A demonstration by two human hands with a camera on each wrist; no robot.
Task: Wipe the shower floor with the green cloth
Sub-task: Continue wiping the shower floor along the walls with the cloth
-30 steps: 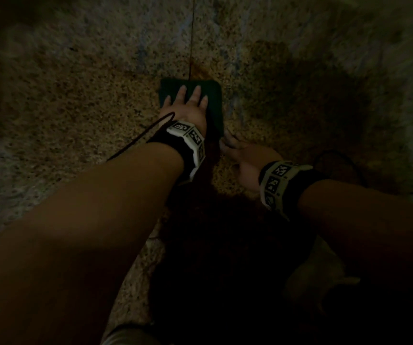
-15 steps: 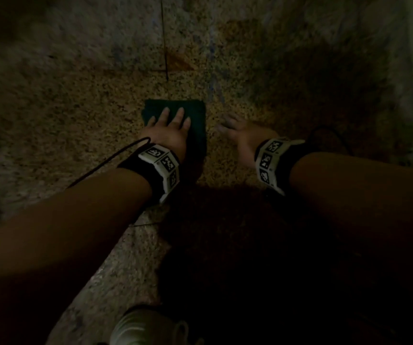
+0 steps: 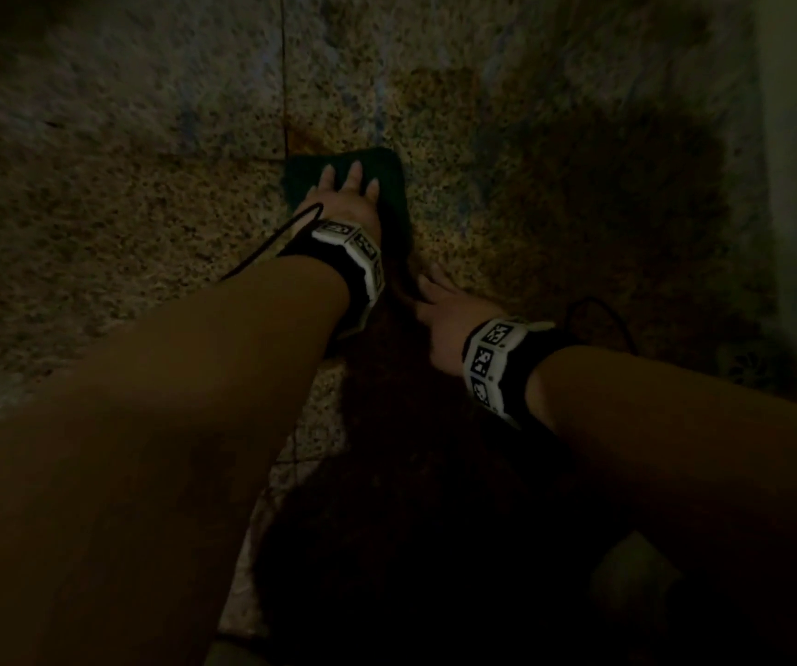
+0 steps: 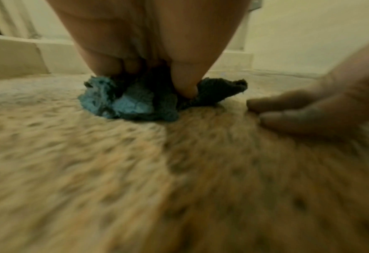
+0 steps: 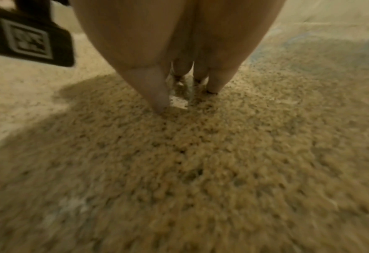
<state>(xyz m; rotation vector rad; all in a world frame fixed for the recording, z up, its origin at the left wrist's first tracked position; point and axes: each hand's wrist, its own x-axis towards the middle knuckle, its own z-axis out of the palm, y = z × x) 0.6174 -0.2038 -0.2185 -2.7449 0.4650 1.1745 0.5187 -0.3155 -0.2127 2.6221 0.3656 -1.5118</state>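
Head view: the left hand (image 3: 346, 199) lies flat, fingers straight, pressing the dark green square cloth (image 3: 389, 177) onto the speckled granite shower floor (image 3: 123, 223) at upper centre. Right wrist view: the right hand (image 5: 179, 56) rests straight-fingered on bare floor, holding nothing.

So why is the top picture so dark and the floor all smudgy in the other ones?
Head view: dim light, and the arms throw a big black shadow on the floor below the left hand on the green cloth. Left wrist view: brighter, but the speckled floor smears, probably from moving. Right wrist view: the floor near the camera is out of focus, sharper around the right hand.
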